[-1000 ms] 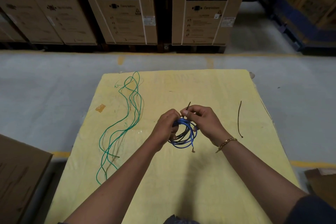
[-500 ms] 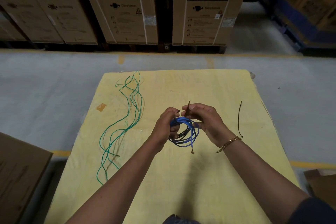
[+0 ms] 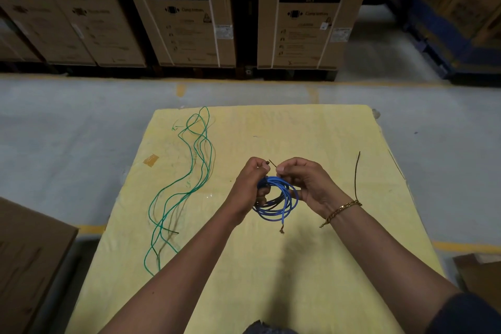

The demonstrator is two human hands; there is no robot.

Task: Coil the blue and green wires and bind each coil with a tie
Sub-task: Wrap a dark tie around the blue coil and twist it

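Observation:
The blue wire [image 3: 282, 202] is wound into a small coil held above the middle of the yellow table [image 3: 284, 266]. My left hand [image 3: 248, 188] grips the coil at its left side. My right hand [image 3: 306, 184] pinches the end of a thin black tie [image 3: 272, 163] that sticks up between both hands at the coil's top. One bare wire end hangs below the coil. The green wire [image 3: 189, 179] lies loose in long uncoiled loops on the table's left part. A second black tie [image 3: 356, 176] lies on the table to the right.
A small piece of brown tape [image 3: 150, 160] is stuck left of the green wire. Large cardboard washing machine boxes [image 3: 189, 11] stand across the grey floor behind the table. Brown cardboard [image 3: 24, 260] lies at the lower left, more at the lower right.
Both hands have lifted the blue coil slightly and shifted the black tie's end between the fingertips. The green wire and the second tie have not moved.

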